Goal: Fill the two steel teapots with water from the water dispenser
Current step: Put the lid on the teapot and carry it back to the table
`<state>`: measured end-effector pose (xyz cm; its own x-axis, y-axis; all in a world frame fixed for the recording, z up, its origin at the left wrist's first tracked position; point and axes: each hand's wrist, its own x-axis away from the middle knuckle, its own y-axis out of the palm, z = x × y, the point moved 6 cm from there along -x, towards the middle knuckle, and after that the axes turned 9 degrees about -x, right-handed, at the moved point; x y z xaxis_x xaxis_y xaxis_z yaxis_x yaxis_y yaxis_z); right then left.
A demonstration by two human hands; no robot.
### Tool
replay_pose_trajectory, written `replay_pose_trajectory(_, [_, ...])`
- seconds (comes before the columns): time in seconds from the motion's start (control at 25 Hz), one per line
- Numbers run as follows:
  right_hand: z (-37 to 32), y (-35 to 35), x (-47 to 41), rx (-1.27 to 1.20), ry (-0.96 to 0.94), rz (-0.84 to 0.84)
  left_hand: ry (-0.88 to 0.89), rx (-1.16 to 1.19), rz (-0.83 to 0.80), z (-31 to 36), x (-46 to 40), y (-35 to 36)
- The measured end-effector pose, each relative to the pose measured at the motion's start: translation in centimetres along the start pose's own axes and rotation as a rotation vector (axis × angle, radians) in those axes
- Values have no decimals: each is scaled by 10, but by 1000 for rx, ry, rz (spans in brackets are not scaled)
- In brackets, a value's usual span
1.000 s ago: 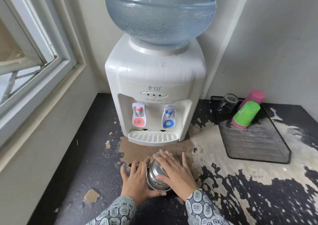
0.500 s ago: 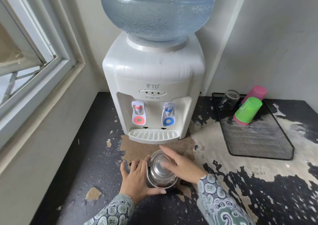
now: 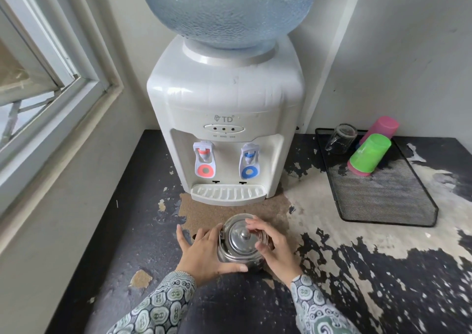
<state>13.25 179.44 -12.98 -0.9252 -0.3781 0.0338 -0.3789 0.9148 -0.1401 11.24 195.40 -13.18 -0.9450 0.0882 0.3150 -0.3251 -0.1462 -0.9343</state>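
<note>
Steel teapot (image 3: 240,241) stands on the worn counter (image 3: 383,269), lid on, knob up, just at 6 o'clock from the water dispenser (image 3: 224,119) and its drip tray (image 3: 227,193). Left hand (image 3: 201,252) cups the pot's 9 o'clock side, fingers curved against the body, thumb wrapped along the near edge. Right hand (image 3: 273,244) grips the 3 o'clock side, fingers curled over the rim by the lid.

Change from half a second ago: right hand lay flat across the lid, hiding it; now it sits at the side and the lid and knob show. Left hand keeps the same hold. Pot has not left its spot.

Containers: blue water bottle (image 3: 229,9) sits inverted on the dispenser, water visible inside. Red tap (image 3: 204,160) at left, blue tap (image 3: 249,161) at right, nothing under either. At 2 o'clock from the pot, black mesh tray (image 3: 383,200) holds a clear glass (image 3: 341,139) on its side, a green cup (image 3: 369,153) nested on a pink one, and a pink cup (image 3: 383,126) behind. Window frame (image 3: 58,98) runs at 9 to 10 o'clock.
</note>
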Motion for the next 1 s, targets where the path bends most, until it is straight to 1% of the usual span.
replay_pose_trajectory(0.08, [4, 2, 3, -1, -60, 105, 18, 46, -19, 0, 2, 1])
replay_pose_trajectory(0.24, [4, 0, 0, 1, -116, 288, 15, 63, 15, -1, 1, -1])
replay_pose_trajectory(0.44, [6, -5, -6, -107, -41, 500, -91, 142, 72, -6, -4, -7])
replay_pose_trajectory(0.6, [9, -9, -11, -166, -5, 635, -182, 312, 130, -5, -10, -19])
replay_pose_trajectory(0.64, [9, -9, -12, -164, 4, 635, -191, 333, 133, -5, -11, -20])
replay_pose_trajectory(0.72, [10, -11, -9, -152, 2, 562, -147, 335, 129, -4, -10, -15])
replay_pose_trajectory(0.84, [13, -11, 2, -42, -34, 335, -52, 284, 136, -8, -3, -4])
replay_pose_trajectory(0.92, [21, -9, 9, 8, 13, 205, -31, 246, 220, -10, 0, 0])
replay_pose_trajectory(1.0, [29, -8, 12, 39, 70, 157, -44, 266, 307, -12, 1, -1])
